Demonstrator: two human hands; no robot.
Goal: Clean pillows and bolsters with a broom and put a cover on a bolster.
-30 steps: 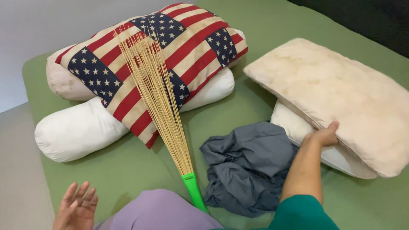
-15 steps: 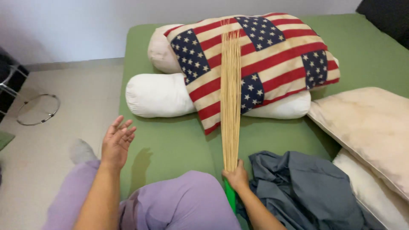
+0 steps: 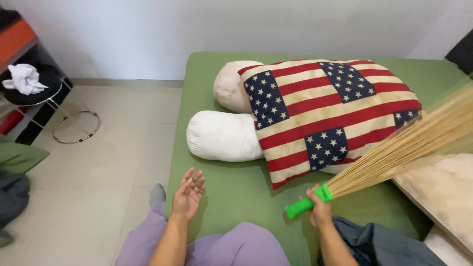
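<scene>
Gripping one stick broom (image 3: 394,152), right hand (image 3: 320,209); three pillows (image 3: 224,135).

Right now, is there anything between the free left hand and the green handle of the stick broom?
Nothing visible: only bare green sheet lies between the open left hand and the green handle, which the right hand already grips. The flag-patterned pillow sits farther back.

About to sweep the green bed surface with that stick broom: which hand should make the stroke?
Right, probably. The right hand already grips the stick broom by its green handle, bristles raised over the green mattress. The left hand hangs open and empty near the mattress edge.
</scene>
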